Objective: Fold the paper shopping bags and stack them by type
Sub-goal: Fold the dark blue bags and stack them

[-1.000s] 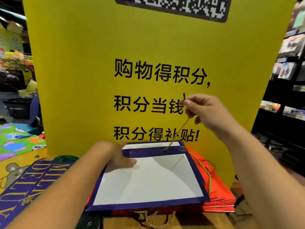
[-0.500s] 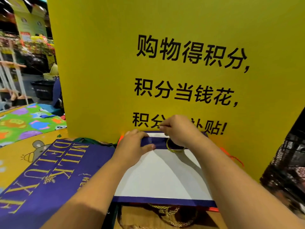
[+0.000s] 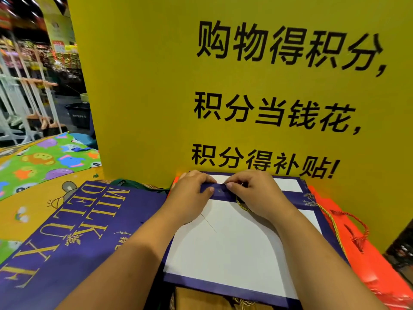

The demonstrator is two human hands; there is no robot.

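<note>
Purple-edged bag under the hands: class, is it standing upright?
No: the purple-edged bag lies flat, white panel up, on the orange bags, with the left hand and right hand pinching its top band.

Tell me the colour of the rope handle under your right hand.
Gold: the twisted rope handle peeks out below the right hand in the head view.

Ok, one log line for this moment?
left hand: pinches purple bag | right hand: pinches gold cord | purple bag: flat on red bags
</note>
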